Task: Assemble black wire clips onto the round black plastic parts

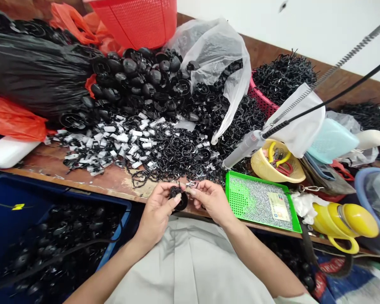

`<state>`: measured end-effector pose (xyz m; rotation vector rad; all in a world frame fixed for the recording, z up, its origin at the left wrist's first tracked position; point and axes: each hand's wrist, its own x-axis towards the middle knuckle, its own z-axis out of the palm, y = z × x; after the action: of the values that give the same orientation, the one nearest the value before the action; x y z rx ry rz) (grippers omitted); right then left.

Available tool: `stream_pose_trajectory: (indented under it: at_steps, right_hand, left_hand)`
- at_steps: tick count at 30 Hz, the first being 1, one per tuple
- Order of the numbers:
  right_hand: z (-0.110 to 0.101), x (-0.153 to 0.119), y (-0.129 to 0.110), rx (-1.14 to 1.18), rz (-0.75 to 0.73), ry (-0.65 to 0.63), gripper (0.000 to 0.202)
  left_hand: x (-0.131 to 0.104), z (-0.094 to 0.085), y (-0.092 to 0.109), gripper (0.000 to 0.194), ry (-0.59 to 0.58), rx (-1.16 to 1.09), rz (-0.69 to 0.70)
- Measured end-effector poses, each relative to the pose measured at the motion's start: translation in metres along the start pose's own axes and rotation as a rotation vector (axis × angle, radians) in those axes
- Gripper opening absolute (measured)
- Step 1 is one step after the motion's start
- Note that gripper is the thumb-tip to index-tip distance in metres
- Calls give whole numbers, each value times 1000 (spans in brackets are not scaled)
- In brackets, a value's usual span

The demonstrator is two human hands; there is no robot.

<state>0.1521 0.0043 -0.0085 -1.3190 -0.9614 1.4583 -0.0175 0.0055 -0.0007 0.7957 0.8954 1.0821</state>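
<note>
Close to the table's front edge, my left hand [160, 207] is closed around a black plastic part [181, 202] with a round disc at its lower side. Thumb and fingers of my right hand [208, 198] are pinched together at the right of that part. A small shiny metal piece [190, 183] shows at the right fingertips; its exact kind is too small to tell. Just beyond both hands lies a heap of thin black plastic pieces [174, 152]. Left of it are small white connectors with black bits [120, 138].
A green tray [228, 190] of tiny metal pieces, with a card [278, 206], lies right. A grey electric screwdriver [242, 150] hangs above it. Beyond are a yellow bowl [277, 173] with pliers and a yellow bottle [345, 219]. A blue bin [123, 219] stands lower left.
</note>
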Motion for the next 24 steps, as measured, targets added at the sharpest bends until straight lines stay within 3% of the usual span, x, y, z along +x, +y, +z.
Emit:
stream_pose_trajectory:
  at_steps: [4,9,11,16,21,24]
  right_hand:
    - [-5,2,-9,-156,-169,139,28]
    - [-4,2,-12,-434,-321,8,28]
    - [-4,-1,-12,-500,-334,16,30]
    - [-8,-12,-13,-591,-383,-4,27]
    - [-3,-20,-8,-586,-530,120,25]
    - [-1,-21,-7,-568,-537,129,26]
  left_hand:
    - [-1,5,-2,30,9,136,-27]
    - [-3,16,-1,27,-17,287,-65]
    - [-3,19,-1,29,-22,319,-111]
    - [-3,20,-5,27,-32,424,-161]
    - [-2,19,-5,28,-163,335,-172]
    - [-3,17,-3,29,-199,323,-145]
